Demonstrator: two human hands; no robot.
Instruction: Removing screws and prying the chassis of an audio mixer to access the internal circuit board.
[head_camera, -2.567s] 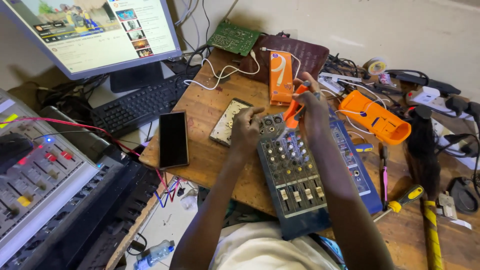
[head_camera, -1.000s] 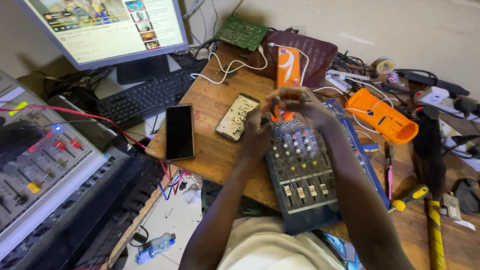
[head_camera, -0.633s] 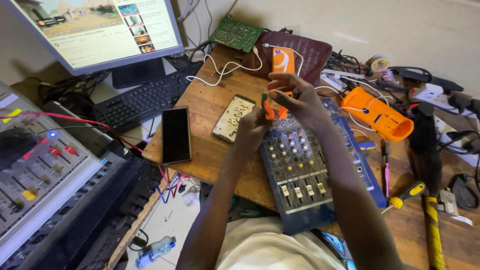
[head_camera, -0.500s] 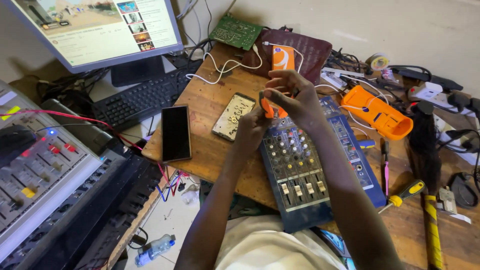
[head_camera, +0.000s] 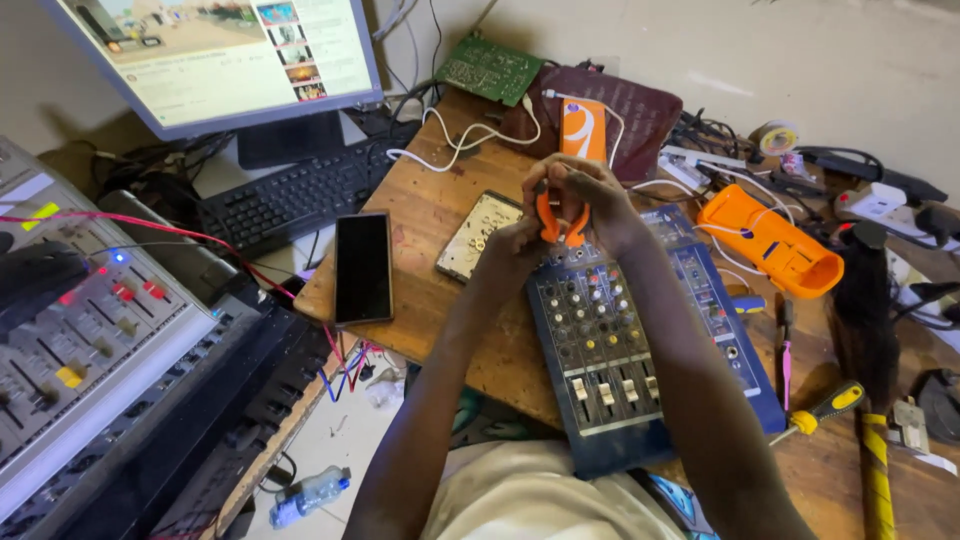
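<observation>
**Both hands on orange pliers above the small mixer**

From my seat, far left, I see a large grey mixing console (head_camera: 70, 350) with coloured faders and a red wire across it. Behind it stands a monitor (head_camera: 230, 55), with a black keyboard (head_camera: 295, 195) in front. On the wooden worktop (head_camera: 430, 210) a dark phone (head_camera: 363, 266) lies flat, and just right of it a bare phone frame (head_camera: 478, 236).

My left hand (head_camera: 515, 245) comes up beside that frame, fingers curled around the lower part of the orange-handled pliers (head_camera: 560, 218). My right hand (head_camera: 585, 190) closes over the same pliers from above, so both hands grip the tool together. The pliers sit at the far edge of the small blue mixer (head_camera: 640, 350), which lies in front of me on the worktop.

Further right, an orange plastic casing (head_camera: 770, 240) rests near tangled white cables, and a screwdriver with a yellow-and-black handle (head_camera: 825, 410) lies just beside the mixer's right edge.
</observation>
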